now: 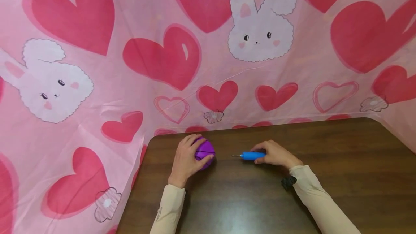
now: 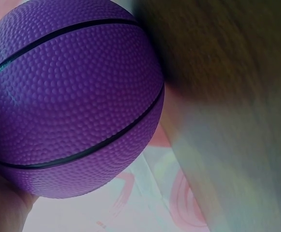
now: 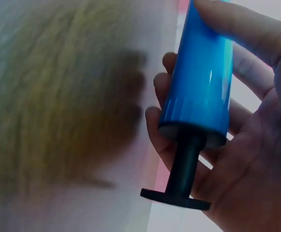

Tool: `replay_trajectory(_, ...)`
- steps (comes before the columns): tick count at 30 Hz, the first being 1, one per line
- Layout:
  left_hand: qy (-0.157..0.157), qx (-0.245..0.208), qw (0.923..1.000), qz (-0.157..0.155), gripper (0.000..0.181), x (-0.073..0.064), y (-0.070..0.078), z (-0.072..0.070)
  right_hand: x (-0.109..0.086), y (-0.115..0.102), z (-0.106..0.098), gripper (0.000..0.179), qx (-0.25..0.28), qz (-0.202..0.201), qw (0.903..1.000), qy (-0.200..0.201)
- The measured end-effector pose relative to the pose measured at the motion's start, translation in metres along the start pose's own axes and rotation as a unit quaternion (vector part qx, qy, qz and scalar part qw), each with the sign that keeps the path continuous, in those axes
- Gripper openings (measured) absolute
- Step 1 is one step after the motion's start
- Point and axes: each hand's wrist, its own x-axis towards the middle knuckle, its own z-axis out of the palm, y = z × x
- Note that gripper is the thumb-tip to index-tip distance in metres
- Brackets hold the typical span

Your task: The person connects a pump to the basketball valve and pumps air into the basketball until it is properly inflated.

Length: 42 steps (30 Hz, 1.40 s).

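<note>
A purple ball (image 1: 206, 151) with black seams and a pebbled skin sits at the far left of the table. My left hand (image 1: 186, 160) grips it from its left side, thumb across the front and fingers over the top. In the left wrist view the ball (image 2: 77, 96) fills much of the picture. My right hand (image 1: 274, 154) holds a blue hand pump (image 1: 251, 155), its thin metal needle pointing left toward the ball with a gap between. The right wrist view shows the pump's blue barrel (image 3: 200, 77), with a black plunger handle (image 3: 181, 179) at its end.
The dark wooden table (image 1: 234, 198) has rounded back corners. A pink cloth (image 1: 149, 64) printed with hearts and rabbits hangs behind it and along the left side. A small black device (image 1: 288, 182) is strapped at the right wrist.
</note>
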Motion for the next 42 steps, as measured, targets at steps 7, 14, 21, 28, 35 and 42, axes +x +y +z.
replay_trajectory(7, -0.014, -0.003, 0.9998, -0.010, 0.064, 0.000, 0.001, 0.001, 0.001, 0.002, 0.002, 0.039, -0.028, 0.013, 0.9995, 0.009)
replay_trajectory(14, -0.011, 0.000, 0.9999, 0.003, 0.064, 0.000, 0.002, 0.004, 0.001, 0.002, 0.003, 0.036, -0.061, 0.007, 0.9980, 0.017)
replay_trajectory(21, 0.011, -0.002, 0.9996, 0.026, 0.066, 0.001, 0.002, 0.005, 0.001, 0.004, 0.004, 0.040, -0.064, 0.003, 0.9978, 0.017)
replay_trajectory(28, 0.019, -0.001, 0.9994, 0.027, 0.066, 0.002, 0.002, 0.006, 0.000, 0.007, 0.004, 0.046, -0.066, 0.001, 0.9976, 0.023)
replay_trajectory(35, 0.021, -0.012, 0.9995, 0.020, 0.068, 0.004, -0.002, 0.001, -0.001, 0.005, 0.001, 0.047, -0.063, -0.004, 0.9977, 0.027)
replay_trajectory(42, 0.037, -0.037, 0.9986, -0.010, 0.070, -0.007, -0.017, -0.014, -0.004, -0.001, -0.002, 0.046, -0.071, -0.029, 0.9957, 0.052)
